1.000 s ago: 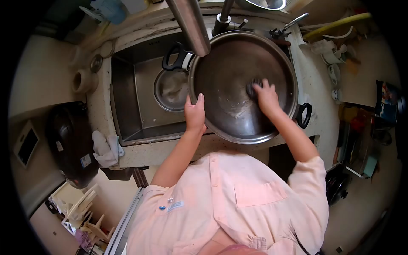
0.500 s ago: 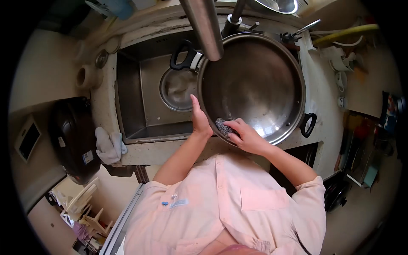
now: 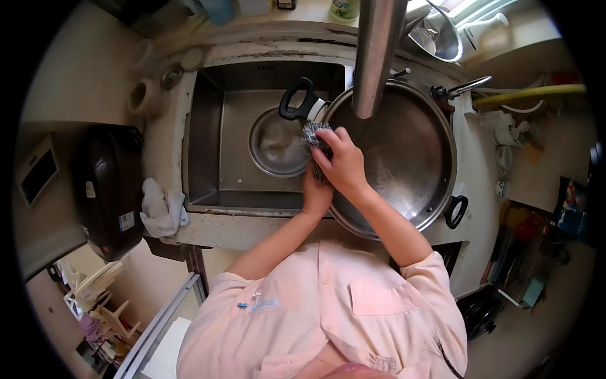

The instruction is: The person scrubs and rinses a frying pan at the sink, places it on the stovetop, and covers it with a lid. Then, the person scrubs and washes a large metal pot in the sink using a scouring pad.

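A wide steel pan with two black handles rests over the right side of the sink. My right hand is closed on a steel wool scrubber, pressed at the pan's left rim just below its left handle. My left hand is against the pan's left outer side, below the right hand. The left fingers are mostly hidden behind the right hand and the scrubber. A little water lies on the pan's bottom.
The steel sink basin holds a round steel bowl, partly behind the pan. A metal faucet pipe hangs over the pan. White cloths lie on the left counter edge. A steel bowl stands at the back right.
My right hand has moved the scrubber up along the pan's left rim, from the near edge to below the handle. The left fingers, stretched out before, are now largely covered. The view has shifted.
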The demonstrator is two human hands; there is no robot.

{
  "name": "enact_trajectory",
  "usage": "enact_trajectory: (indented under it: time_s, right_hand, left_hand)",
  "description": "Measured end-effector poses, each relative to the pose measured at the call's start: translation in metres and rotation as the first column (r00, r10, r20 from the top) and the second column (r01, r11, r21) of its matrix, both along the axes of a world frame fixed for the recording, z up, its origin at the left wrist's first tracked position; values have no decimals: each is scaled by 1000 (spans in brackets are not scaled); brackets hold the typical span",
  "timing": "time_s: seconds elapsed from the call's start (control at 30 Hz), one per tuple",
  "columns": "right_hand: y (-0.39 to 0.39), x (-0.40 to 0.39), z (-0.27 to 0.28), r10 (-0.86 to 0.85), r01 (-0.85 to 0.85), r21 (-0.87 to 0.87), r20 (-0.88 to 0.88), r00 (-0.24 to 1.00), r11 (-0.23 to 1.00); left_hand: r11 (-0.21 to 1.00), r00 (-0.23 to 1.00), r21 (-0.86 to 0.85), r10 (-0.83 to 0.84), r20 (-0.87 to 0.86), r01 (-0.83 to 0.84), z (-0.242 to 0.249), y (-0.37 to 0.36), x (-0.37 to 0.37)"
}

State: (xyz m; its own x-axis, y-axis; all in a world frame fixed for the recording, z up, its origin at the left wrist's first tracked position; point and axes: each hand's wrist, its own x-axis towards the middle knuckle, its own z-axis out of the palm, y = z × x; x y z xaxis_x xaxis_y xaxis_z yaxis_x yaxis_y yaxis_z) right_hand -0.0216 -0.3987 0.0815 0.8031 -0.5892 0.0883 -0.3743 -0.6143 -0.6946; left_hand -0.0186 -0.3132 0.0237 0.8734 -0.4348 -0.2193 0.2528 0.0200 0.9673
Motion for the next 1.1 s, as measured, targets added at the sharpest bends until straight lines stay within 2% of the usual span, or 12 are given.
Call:
enact_trajectory:
  time_s: [0.1,0.2,0.33,0.37,0.43,0.5,0.67,0.77,0.87,0.93,1.03,1.1]
  right_hand:
    - [-34,36,-23,-237,242,-70,68,969,968]
    - [-71,45,-37,-386,357,148,305,870,922]
    - [-39,18,-12,-203,207,131,-37,978,970]
    - [-23,16,-7,-113,111,26,110,987,993]
    - [-29,25,-7,-81,90,-115,81,993,989]
    - [-66,34,-30,-345,366,-117,168,924,923]
    - [-146,-43,-42,-568,349,-529,-332,753,773]
    - [-141,-86,-54,-535,265,-506,-521,664,821]
    - [-116,-112,-5,-468,233,-487,-443,765,842]
    - [-116,-145,20,-612,304,-628,-355,707,716]
    - [-132,-206,37,-724,422,-699,-199,661,577]
    - [-164,-258,10,-712,541,-499,-255,654,676]
  left_hand:
    - [991,995,87,-103,6,102,-10,10,1]
    - [993,992,69,-94,-83,100,3,6,7]
    - [997,993,67,-50,111,42,-15,1,5]
    - [997,989,69,-48,142,39,-16,0,4]
    - [996,978,83,-56,200,40,-16,3,2]
    - [983,991,133,-133,18,129,-15,9,5]
    - [981,987,155,-100,-124,118,-10,5,6]
    - [994,982,99,-33,-185,52,2,3,4]
    - [988,982,49,-138,-127,145,-1,4,21]
    - [979,977,43,-195,-85,199,2,3,34]
    - [947,912,46,-293,-288,318,3,0,45]
    - [931,885,57,-321,-339,360,9,-2,47]
